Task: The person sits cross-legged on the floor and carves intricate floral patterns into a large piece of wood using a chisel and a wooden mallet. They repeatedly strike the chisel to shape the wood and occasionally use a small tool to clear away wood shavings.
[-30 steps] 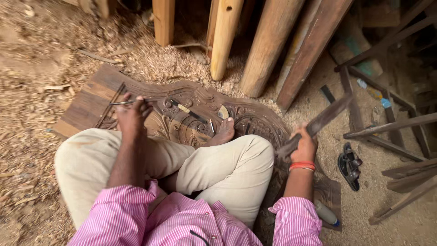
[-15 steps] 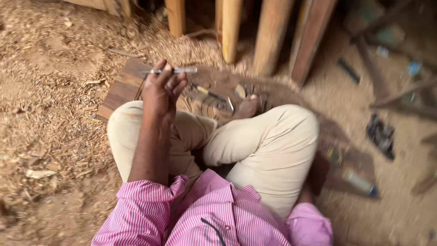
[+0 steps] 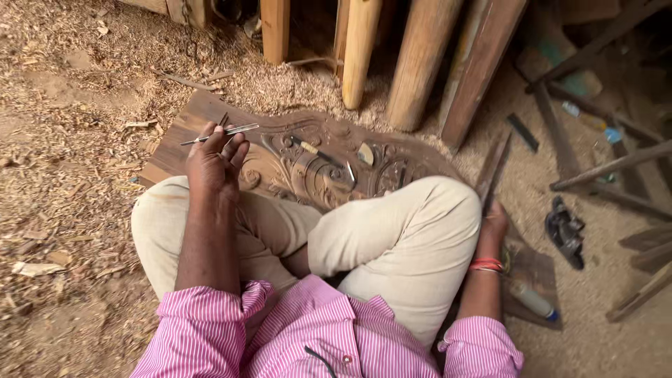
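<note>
I sit cross-legged on a dark carved wooden panel (image 3: 308, 171) lying on a floor covered in shavings. My left hand (image 3: 215, 162) is raised over the panel's left end and holds a thin metal chisel (image 3: 219, 133) sideways between its fingertips. My right hand (image 3: 494, 221) is low beside my right knee, gripping the end of a flat wooden stick (image 3: 493, 170) that slants up and away. My knee hides part of that hand. Another chisel (image 3: 318, 155) lies on the carving.
Wooden posts (image 3: 423, 63) and planks lean upright just beyond the panel. Chair-like wooden frames (image 3: 609, 168) crowd the right side, with a dark sandal (image 3: 565, 231) and a small bottle (image 3: 535, 302) on the ground. Loose shavings (image 3: 70, 140) cover the left.
My left hand lifted the thin chisel off the panel and holds it up. The view swung left and back. My right hand with the stick dropped beside my knee.
</note>
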